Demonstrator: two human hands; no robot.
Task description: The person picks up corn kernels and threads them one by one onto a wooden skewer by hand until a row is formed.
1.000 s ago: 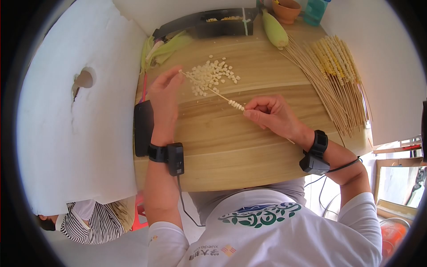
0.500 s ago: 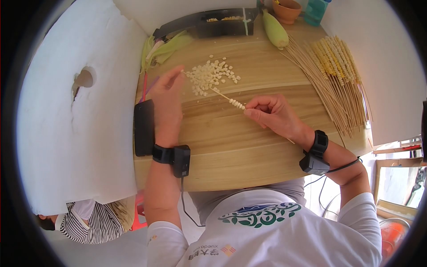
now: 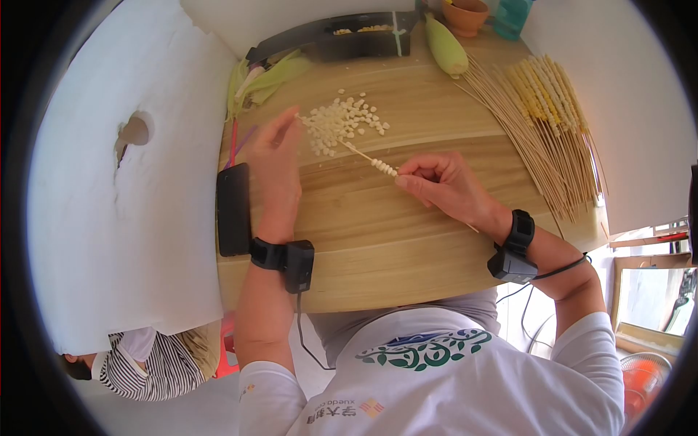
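A thin wooden skewer [image 3: 360, 153] with several pale corn kernels [image 3: 384, 168] threaded on it is pinched in my right hand [image 3: 445, 187]. Its far tip points up and left toward the loose kernels, and its near end shows below my wrist. My left hand [image 3: 276, 156] is at the left edge of a scattered pile of pale corn kernels [image 3: 340, 122]. Its thumb and fingers are pressed together, slightly blurred; whatever they may hold is too small to make out.
Bare skewers [image 3: 512, 134] and a bundle of kernel-threaded skewers [image 3: 549, 94] lie at the right. A corn cob [image 3: 445, 49], a clay pot [image 3: 465, 16] and a black container [image 3: 363, 45] stand at the back. Husks [image 3: 273, 83] and a black phone-like slab [image 3: 233, 211] are at the left.
Very little differs. The whole view has shifted slightly; both hands keep nearly the same poses, and the skewer stays in my right hand.
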